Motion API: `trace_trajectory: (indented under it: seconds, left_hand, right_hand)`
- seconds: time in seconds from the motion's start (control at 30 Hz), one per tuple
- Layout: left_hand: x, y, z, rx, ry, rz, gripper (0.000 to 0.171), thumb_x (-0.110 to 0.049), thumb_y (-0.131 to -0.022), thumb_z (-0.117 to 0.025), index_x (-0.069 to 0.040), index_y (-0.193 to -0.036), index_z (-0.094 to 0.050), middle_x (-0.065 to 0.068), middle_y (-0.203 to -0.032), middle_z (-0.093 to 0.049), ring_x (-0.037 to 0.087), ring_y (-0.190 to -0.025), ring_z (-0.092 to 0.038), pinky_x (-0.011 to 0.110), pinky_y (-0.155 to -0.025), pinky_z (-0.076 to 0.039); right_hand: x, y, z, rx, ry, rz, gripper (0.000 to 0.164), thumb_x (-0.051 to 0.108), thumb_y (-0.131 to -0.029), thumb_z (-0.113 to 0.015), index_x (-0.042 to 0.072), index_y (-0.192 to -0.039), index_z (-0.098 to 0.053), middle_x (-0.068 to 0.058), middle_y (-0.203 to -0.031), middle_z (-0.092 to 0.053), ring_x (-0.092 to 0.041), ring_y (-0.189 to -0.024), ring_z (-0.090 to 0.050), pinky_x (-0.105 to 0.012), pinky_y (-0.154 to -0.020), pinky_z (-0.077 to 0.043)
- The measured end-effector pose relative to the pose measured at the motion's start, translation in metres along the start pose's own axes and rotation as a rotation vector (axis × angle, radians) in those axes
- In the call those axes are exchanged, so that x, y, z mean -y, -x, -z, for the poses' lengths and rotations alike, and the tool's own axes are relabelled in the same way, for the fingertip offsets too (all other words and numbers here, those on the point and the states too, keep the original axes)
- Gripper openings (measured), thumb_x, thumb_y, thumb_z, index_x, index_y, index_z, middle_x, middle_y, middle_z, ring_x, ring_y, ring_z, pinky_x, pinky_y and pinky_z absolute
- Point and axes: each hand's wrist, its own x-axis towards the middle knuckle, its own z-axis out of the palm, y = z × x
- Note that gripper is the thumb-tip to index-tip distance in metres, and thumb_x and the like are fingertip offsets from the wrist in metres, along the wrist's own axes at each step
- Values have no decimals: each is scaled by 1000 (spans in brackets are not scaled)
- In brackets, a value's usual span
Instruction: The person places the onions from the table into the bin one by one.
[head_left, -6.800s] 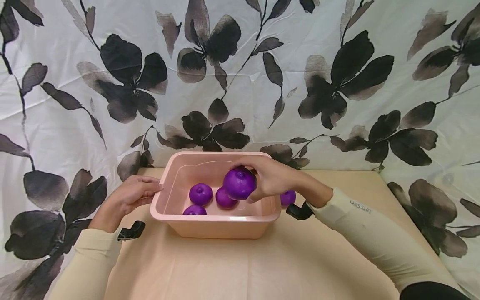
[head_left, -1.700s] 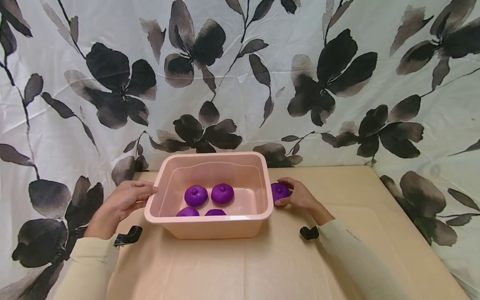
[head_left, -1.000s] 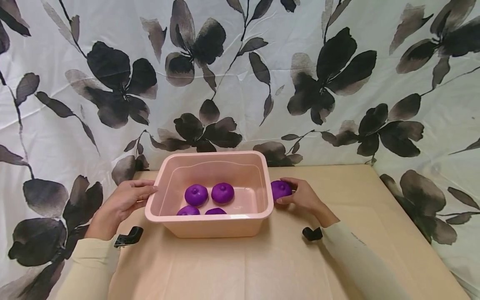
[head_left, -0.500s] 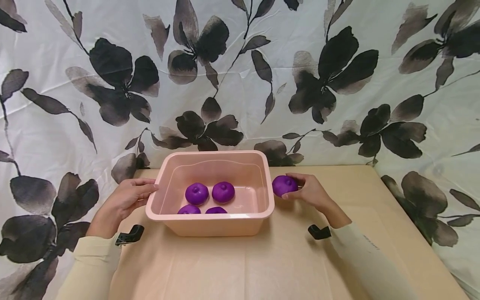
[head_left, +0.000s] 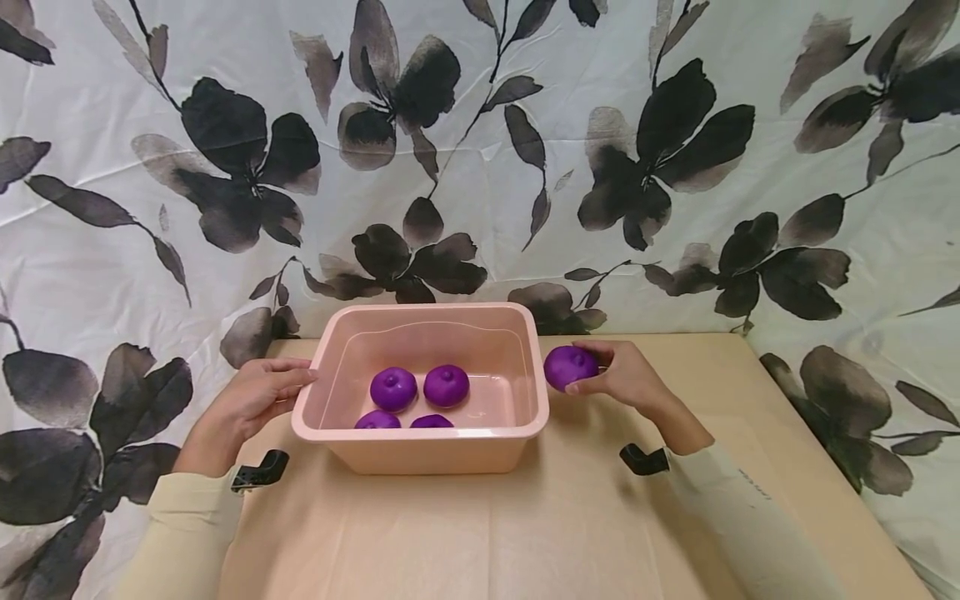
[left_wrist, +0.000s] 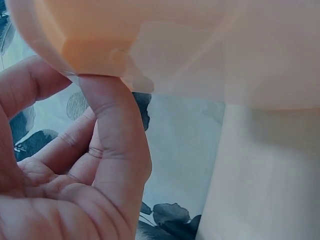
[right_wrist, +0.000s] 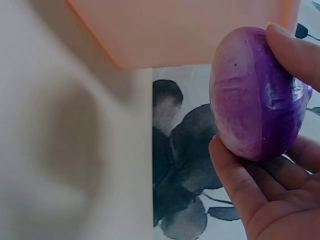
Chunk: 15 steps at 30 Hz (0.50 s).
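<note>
A pink plastic basin (head_left: 420, 454) stands on the table, with several glossy purple onion-shaped balls (head_left: 447, 385) inside; its front wall partly hides the nearest ones. My left hand (head_left: 255, 400) pinches the basin's left rim between thumb and fingers, seen closely from below in the left wrist view. Just outside the right wall, my right hand (head_left: 626, 379) grips another purple onion-shaped ball (head_left: 568, 368), thumb on one side and fingers on the other. In the right wrist view this ball (right_wrist: 255, 95) shows a paler half and hangs clear of the table.
The table (head_left: 480, 533) has a light tan cover, and its back edge meets a white curtain (head_left: 480, 183) printed with dark flowers. Bare floor of the basin shows on its right side.
Earlier my right hand held a purple ball over the basin; that one now lies inside. Since then it has gripped the ball outside and shifted it slightly right and up. Left hand stays.
</note>
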Motion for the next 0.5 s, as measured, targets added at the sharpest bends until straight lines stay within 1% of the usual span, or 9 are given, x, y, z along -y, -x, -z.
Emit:
trace_trajectory:
  seconds: [0.1,0.2,0.33,0.5]
  left_hand:
    - [0,0,0,-3,-4,3,55,-20,-99,-73,9,-141,-54,-12,-93,-75,5,-85,-75,24,-80,-63]
    - [-1,1,-1,-4,2,5,53,-20,-98,-73,8,-140,-56,-12,-92,-75,5,-84,-75,24,-80,-63]
    - [-1,3,-1,3,13,-4,46,-18,-98,-73,5,-136,-60,-11,-92,-76,5,-84,-74,24,-79,-63]
    - [-1,4,-2,2,25,-6,34,-16,-98,-74,-1,-127,-67,-11,-91,-76,5,-83,-74,23,-78,-63]
  right_hand:
    - [3,1,2,2,1,-5,82,19,-72,-96,3,-145,-60,-22,-140,-65,-33,-112,-68,-24,-85,-58]
    - [6,1,4,4,8,2,82,21,-72,-96,3,-144,-60,-22,-140,-65,-33,-111,-68,-24,-85,-58]
    - [10,2,7,6,0,13,80,21,-73,-96,3,-142,-62,-22,-137,-66,-32,-110,-69,-23,-85,-58]
    - [16,3,10,8,-16,3,80,22,-72,-96,2,-141,-62,-22,-134,-68,-30,-108,-69,-24,-84,-58]
